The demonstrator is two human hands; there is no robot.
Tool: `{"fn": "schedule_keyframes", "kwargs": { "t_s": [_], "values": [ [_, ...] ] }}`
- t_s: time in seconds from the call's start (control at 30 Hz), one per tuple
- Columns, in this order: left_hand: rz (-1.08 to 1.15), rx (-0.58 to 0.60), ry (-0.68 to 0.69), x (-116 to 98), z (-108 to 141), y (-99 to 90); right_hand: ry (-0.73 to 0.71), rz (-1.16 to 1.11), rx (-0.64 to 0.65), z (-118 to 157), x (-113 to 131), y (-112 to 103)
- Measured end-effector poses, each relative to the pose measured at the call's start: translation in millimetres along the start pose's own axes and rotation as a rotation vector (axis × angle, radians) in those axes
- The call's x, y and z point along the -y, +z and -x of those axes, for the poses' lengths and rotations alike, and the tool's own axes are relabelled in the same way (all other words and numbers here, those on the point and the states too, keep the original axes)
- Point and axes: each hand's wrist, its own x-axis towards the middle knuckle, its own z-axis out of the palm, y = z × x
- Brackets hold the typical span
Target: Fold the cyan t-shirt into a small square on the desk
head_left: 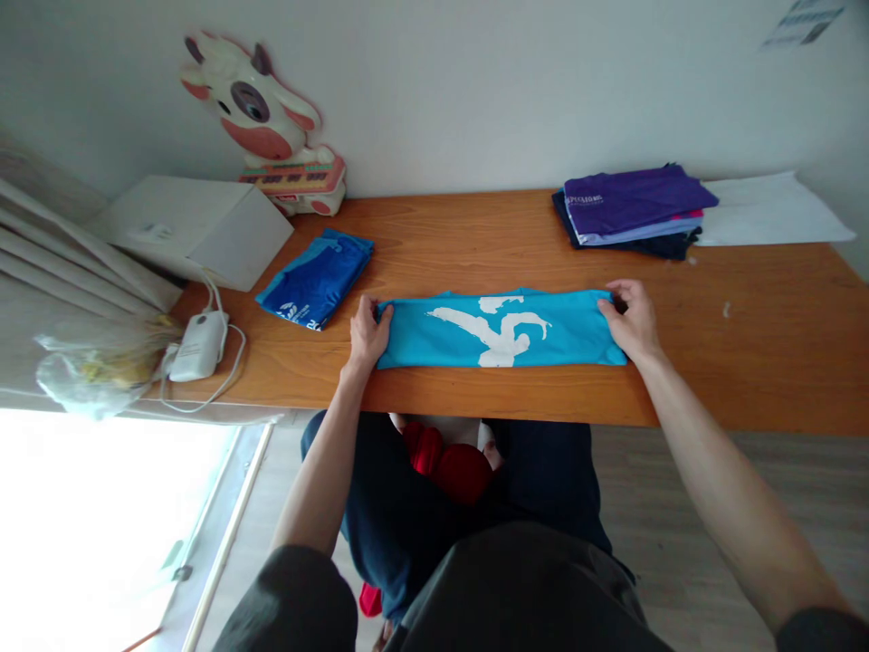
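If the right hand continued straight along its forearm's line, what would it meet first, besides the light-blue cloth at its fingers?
Past the light-blue cloth, the right hand would probably meet the pile of folded clothes first; its height above the table is unclear.

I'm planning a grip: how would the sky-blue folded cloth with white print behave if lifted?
Light and floppy, probably: the sky-blue folded cloth looks thin and soft-edged. It may unfold too, since nothing visible fastens its layers.

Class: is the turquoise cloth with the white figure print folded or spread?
Folded: the turquoise cloth forms a narrow strip, its white print cut off at the near edge.
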Motion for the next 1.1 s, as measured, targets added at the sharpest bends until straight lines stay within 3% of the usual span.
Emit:
{"fn": "schedule_keyframes", "kwargs": {
  "t_s": [0.23,0.4,0.57,0.8,0.97,1.1],
  "values": [
    [-0.174,-0.070,0.045,-14.6,12.9,4.0,0.077,-0.029,-0.080,3.8,6.2,-4.3],
    [-0.148,-0.075,0.042,-11.2,11.9,1.5,0.081,0.006,-0.095,5.1,7.7,-4.7],
    [0.077,-0.038,0.050,-7.0,14.2,-0.3,0.018,-0.003,-0.093,7.1,6.9,-5.5],
    [0.606,-0.058,0.043,-5.0,12.4,-0.5,0.001,-0.015,-0.084,4.7,-6.2,-6.8],
    [0.659,-0.182,0.087,1.4,9.3,-3.4,0.003,-0.041,-0.112,4.3,-13.3,-7.6],
    [0.650,-0.175,0.044,4.6,9.2,-3.2,0.035,-0.095,-0.143,3.5,-12.5,-8.1]
  ]
}}
